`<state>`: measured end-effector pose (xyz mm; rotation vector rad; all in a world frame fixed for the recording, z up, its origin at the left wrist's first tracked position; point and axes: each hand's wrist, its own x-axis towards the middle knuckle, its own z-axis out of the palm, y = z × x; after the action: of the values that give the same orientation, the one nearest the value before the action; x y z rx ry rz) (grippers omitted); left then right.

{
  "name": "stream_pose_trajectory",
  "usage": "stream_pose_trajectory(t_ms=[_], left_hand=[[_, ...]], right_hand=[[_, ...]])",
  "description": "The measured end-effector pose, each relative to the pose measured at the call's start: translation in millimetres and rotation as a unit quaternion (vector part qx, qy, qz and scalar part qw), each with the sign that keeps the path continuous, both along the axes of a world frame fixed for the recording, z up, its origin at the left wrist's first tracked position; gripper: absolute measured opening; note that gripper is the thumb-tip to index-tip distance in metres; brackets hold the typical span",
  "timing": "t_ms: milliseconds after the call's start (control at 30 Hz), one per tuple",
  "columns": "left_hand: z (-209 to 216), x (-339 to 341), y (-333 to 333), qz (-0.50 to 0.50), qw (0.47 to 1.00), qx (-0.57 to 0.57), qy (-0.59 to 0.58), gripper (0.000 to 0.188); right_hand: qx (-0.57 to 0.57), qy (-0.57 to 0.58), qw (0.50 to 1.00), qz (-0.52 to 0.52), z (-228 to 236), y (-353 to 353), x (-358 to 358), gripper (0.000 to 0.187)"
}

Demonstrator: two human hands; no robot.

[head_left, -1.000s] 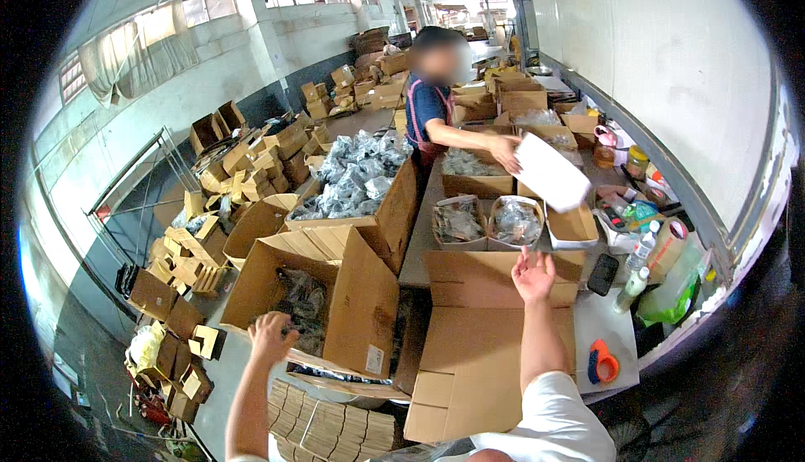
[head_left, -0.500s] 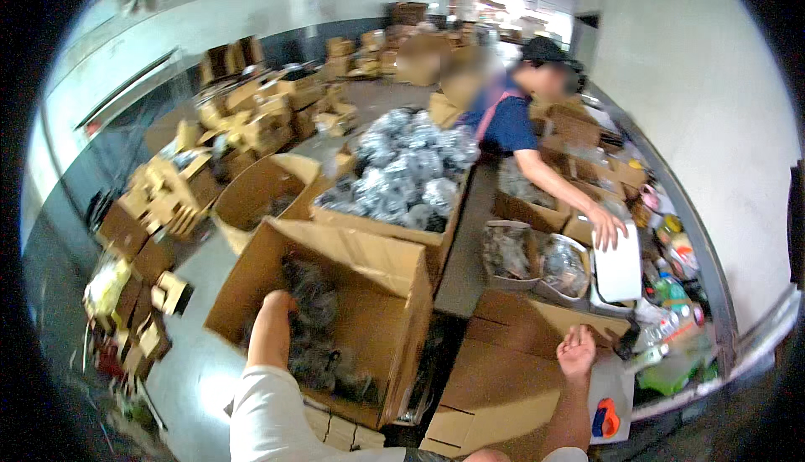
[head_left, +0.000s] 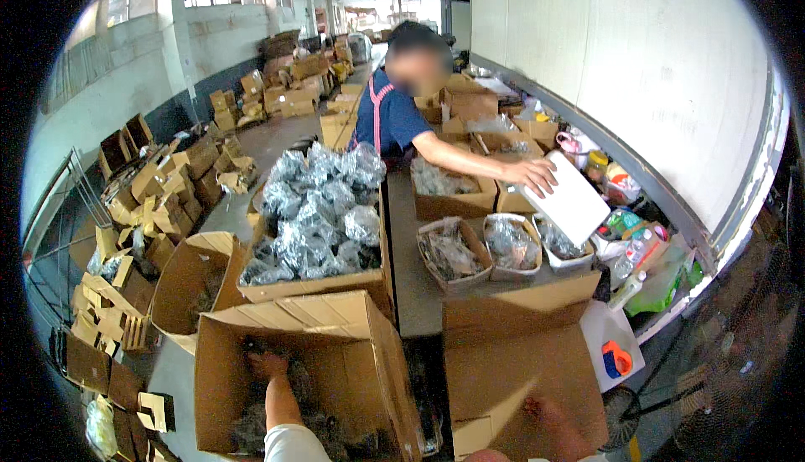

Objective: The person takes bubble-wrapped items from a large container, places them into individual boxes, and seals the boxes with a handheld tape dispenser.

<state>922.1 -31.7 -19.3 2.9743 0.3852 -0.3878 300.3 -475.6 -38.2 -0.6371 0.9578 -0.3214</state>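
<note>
My left hand (head_left: 268, 365) reaches down inside a large open cardboard box (head_left: 390, 378). Its fingers look spread, above dark parts wrapped in clear plastic (head_left: 306, 395). My right hand (head_left: 543, 410) is lower right, over the inside of another open cardboard box (head_left: 520, 340); shade and blur hide its fingers. Across the table, a co-worker's hand (head_left: 535, 177) grips a flat white lid (head_left: 570, 202), tilted above a white tub (head_left: 549, 254) with plastic-wrapped contents.
A carton heaped with plastic-wrapped parts (head_left: 314, 219) stands ahead. Two more tubs, one with a white rim (head_left: 513, 244), stand beside the lidded one. An orange and blue tape dispenser (head_left: 617, 360) lies on a white board at right. Cardboard boxes (head_left: 168, 181) pile up on the left.
The view has swung right. My right hand has gone from raised with fingers apart to down in the right box. The co-worker has lifted the white lid, uncovering the tub.
</note>
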Motion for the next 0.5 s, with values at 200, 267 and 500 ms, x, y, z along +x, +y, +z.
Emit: stream_pose_trajectory(t_ms=[200, 267, 500], left_hand=[[24, -39, -90, -0.025, 0.995, -0.022, -0.09, 0.038], [-6, -18, -50, -0.021, 0.994, -0.003, -0.105, 0.037], [56, -4, -21, -0.406, 0.868, 0.276, 0.066, 0.044]], right_hand=[[-0.044, 0.075, 0.995, 0.047, -23, 7, -12, 0.013], [-0.062, 0.104, 0.987, 0.104, -30, -4, 4, 0.016], [-0.05, 0.092, 0.973, 0.206, -53, -29, -9, 0.033]])
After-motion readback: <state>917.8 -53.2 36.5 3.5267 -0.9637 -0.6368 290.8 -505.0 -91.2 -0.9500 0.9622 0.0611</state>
